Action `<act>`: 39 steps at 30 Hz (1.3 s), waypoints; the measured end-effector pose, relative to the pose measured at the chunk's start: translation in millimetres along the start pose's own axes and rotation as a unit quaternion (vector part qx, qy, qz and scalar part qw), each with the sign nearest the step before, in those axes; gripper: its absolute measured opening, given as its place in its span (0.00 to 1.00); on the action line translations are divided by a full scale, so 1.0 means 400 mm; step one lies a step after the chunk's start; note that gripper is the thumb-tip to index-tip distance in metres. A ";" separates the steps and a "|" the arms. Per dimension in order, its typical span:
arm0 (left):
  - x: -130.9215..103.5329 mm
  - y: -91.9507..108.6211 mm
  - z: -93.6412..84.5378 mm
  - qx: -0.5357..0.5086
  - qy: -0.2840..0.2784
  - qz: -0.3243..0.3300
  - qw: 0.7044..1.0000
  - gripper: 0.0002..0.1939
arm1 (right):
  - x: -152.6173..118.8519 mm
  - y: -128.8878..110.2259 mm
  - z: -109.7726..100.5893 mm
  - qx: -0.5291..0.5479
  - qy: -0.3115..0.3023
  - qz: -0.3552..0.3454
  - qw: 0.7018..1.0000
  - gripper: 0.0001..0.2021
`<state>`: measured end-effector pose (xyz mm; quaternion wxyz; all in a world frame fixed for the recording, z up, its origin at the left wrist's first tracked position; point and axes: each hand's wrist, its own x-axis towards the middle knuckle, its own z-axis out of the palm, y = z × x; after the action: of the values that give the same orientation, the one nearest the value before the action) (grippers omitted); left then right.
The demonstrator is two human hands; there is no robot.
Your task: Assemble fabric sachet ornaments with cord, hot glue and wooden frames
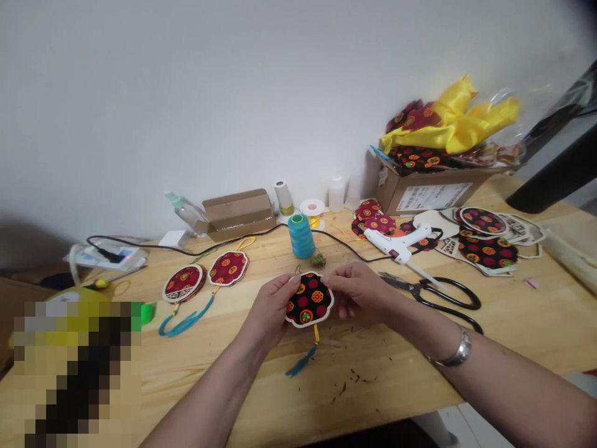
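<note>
Between my two hands is a scalloped pendant with black fabric, red and orange flowers and a pale wooden rim. From its lower edge hangs a blue tassel on a yellow cord. My left hand grips the pendant's left side, thumb on its face. My right hand pinches at its upper right edge, the other fingers curled. A thin green cord shows at the top. Just beyond stand a blue thread cone and a small green thread bundle.
Two finished-looking red pendants lie to the left. On the right are a white glue gun, black-handled scissors and stacked fabric pieces. A cardboard box full of cloth stands behind. A black cable crosses the table.
</note>
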<state>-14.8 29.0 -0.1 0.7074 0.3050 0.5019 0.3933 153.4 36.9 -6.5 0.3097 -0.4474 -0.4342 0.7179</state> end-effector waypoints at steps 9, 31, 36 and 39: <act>0.001 -0.002 -0.006 0.011 0.008 0.008 1.000 0.14 | 0.003 0.006 -0.010 0.039 -0.040 0.048 0.997 0.21; 0.008 -0.006 -0.008 -0.027 -0.032 -0.015 0.999 0.12 | -0.004 -0.003 -0.008 -0.006 -0.032 0.080 0.996 0.14; -0.007 0.019 -0.008 -0.061 -0.043 -0.047 0.996 0.15 | -0.007 -0.019 -0.019 0.004 -0.003 0.053 0.999 0.14; -0.014 0.030 -0.014 -0.053 -0.060 -0.057 0.995 0.15 | -0.006 -0.025 -0.029 0.018 0.017 0.034 0.999 0.13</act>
<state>-24.2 30.5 10.6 0.7731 0.2608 0.4532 0.3591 165.7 43.2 1.0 0.3009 -0.4680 -0.4002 0.7282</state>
